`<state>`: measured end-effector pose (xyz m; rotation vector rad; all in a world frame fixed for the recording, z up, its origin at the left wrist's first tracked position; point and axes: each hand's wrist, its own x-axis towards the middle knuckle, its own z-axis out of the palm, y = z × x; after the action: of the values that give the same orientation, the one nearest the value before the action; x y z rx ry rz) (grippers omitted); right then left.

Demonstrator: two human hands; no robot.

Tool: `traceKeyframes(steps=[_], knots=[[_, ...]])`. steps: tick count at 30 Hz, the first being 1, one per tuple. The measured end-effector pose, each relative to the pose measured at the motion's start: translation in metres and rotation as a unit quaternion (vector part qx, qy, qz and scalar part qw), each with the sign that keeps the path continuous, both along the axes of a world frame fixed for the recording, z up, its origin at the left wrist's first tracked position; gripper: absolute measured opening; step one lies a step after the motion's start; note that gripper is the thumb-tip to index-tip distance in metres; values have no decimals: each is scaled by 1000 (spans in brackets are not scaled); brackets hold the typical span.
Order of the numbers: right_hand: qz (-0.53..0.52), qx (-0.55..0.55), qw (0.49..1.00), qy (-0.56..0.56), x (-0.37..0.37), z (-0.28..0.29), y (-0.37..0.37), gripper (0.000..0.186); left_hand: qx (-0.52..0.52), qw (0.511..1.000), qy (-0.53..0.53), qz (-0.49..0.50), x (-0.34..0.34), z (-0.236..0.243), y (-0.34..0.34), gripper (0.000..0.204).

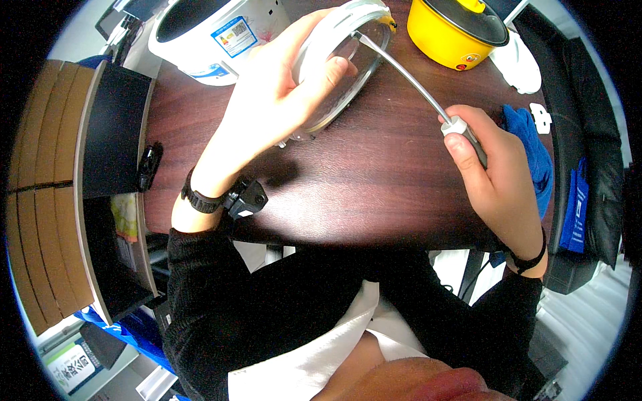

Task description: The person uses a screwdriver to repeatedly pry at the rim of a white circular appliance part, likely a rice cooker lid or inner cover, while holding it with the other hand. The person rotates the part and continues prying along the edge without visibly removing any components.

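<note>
My left hand point(271, 93) grips a round lid point(359, 90) by its white part and holds it tilted on edge over the table, thumb pressed toward the clear side. In my right hand point(491, 160) is a screwdriver point(413, 79) with a long metal shaft and a grey and white handle. Its tip meets the white part near the lid's upper edge; whether it sits in a screw is too small to tell. Behind my left hand stands a white appliance body point(200, 50) with a dark opening and a label.
A yellow pot point(438, 40) with a dark lid stands at the far right of the brown table point(361, 194). Blue cloth point(528, 150) and a small white plastic piece point(540, 118) lie along the right edge. A black object point(150, 167) rests at the left edge, beside brown boxes point(50, 154).
</note>
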<state>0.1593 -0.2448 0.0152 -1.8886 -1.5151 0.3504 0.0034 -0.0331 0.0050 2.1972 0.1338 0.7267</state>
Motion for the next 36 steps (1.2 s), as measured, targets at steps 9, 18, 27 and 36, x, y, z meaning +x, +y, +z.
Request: traceKeyframes(steps=[9, 18, 27, 36], knots=[[-6, 16, 1000, 25, -2, -2, 2, 22, 52, 997, -21, 55, -2, -2, -6, 39], [-7, 30, 999, 20, 0, -4, 2, 23, 26, 998, -5, 48, -2, 0, -7, 39], [-3, -6, 999, 36, -2, -2, -1, 22, 29, 999, -33, 12, 1, -4, -1, 44], [25, -28, 995, 92, 0, -7, -3, 23, 38, 999, 9, 22, -3, -1, -4, 45]])
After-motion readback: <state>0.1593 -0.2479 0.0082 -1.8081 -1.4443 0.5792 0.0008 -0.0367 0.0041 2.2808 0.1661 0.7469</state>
